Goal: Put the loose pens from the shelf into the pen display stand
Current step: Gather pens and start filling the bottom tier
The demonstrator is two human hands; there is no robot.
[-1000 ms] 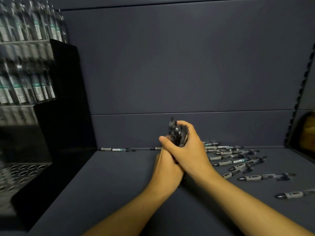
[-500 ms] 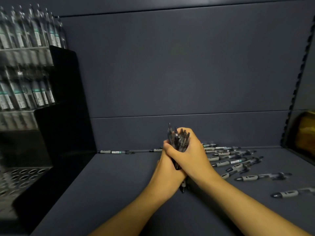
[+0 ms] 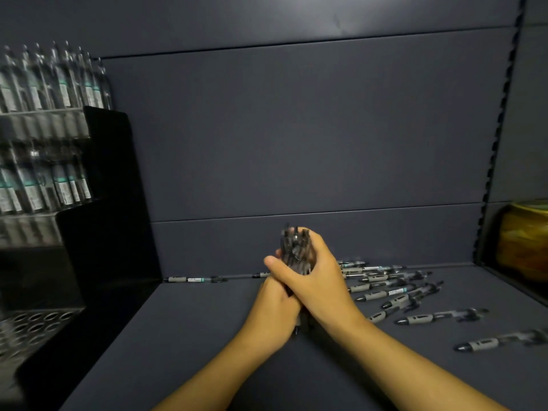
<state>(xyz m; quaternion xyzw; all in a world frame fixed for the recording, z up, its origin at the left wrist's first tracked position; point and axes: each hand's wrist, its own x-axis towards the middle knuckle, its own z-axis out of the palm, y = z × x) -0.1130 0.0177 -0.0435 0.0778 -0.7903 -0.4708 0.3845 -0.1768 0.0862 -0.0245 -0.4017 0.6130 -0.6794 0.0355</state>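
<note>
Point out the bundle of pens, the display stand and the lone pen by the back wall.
bundle of pens [image 3: 295,247]: head view, on the upper ends above the fingers.
display stand [image 3: 98,232]: head view, on its black side panel.
lone pen [image 3: 195,279]: head view, mid-barrel.

The shelf [image 3: 207,336] and its back panel [image 3: 296,129] look matt and smooth, like painted metal. The pen display stand [image 3: 98,232] has glossy black plastic sides. The loose pens [image 3: 382,287] have clear shiny plastic barrels with dull grey grips.
</note>
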